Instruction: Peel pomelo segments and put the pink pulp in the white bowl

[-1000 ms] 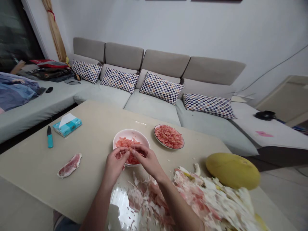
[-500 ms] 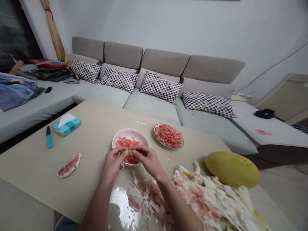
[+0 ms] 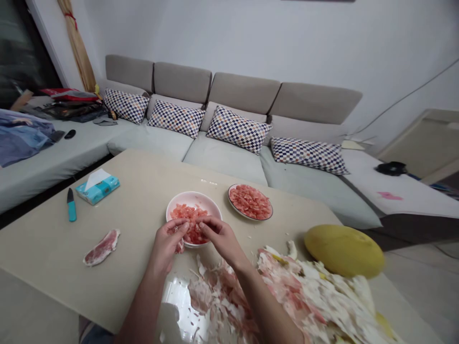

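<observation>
Over the near rim of a white bowl [image 3: 211, 201] are both my hands, thumbs and fingertips pinched. Red pomelo pulp pieces [image 3: 189, 211] lie inside the bowl. My left hand [image 3: 168, 241] is closed on a pomelo segment [image 3: 180, 246], part of which shows below the fingers. My right hand [image 3: 220, 236] pinches close beside it; what its fingertips hold is too small to make out. Behind and right of the bowl stands a dark-rimmed plate [image 3: 245, 217] heaped with pomelo pulp [image 3: 251, 201]. Another pomelo segment [image 3: 102, 247], with white membrane along its edge, lies on the table at left.
Pomelo peel and membrane scraps [image 3: 304, 291] cover the table's near right, by a whole yellow pomelo [image 3: 344, 251]. A knife with a turquoise handle [image 3: 71, 208] and a tissue pack [image 3: 98, 188] lie at left. A sofa [image 3: 229, 160] with patterned cushions stands behind the table [image 3: 143, 177].
My right fingertips have drawn slightly away from the left ones, opening a small gap over the bowl. The whole view has shifted a little; the other things stay put.
</observation>
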Motion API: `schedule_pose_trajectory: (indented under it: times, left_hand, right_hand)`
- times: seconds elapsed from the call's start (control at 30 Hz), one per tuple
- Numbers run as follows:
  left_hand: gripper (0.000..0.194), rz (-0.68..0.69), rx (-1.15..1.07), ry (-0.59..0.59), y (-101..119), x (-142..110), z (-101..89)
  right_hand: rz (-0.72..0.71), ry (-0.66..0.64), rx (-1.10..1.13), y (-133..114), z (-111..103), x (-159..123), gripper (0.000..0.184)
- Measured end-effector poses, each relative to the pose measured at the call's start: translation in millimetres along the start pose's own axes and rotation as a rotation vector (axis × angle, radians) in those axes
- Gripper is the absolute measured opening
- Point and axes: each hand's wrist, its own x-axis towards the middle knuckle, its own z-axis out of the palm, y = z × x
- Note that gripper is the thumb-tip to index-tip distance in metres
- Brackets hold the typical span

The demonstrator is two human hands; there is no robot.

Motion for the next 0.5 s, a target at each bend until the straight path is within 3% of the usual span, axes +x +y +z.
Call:
schedule_pose_trajectory:
  times: [0.17, 0.37, 0.5]
  left_hand:
    - [0.048, 0.183, 0.202, 0.069, -2.4, 0.0, -0.1]
    - [0.024, 0.252, 0.347, 0.032, -6.7, 2.1, 0.5]
    - [0.011, 0.478, 0.461, 0.065, -2.8, -1.4, 2.1]
  right_hand:
    - [0.016, 0.053, 0.091, 3.3, -1.2, 0.1, 0.029]
    - [-0.076, 0.118, 0.028, -2.4, 0.5, -3.7, 0.025]
    - [-0.177, 0.174, -0.080, -1.5, 4.8, -6.9, 0.022]
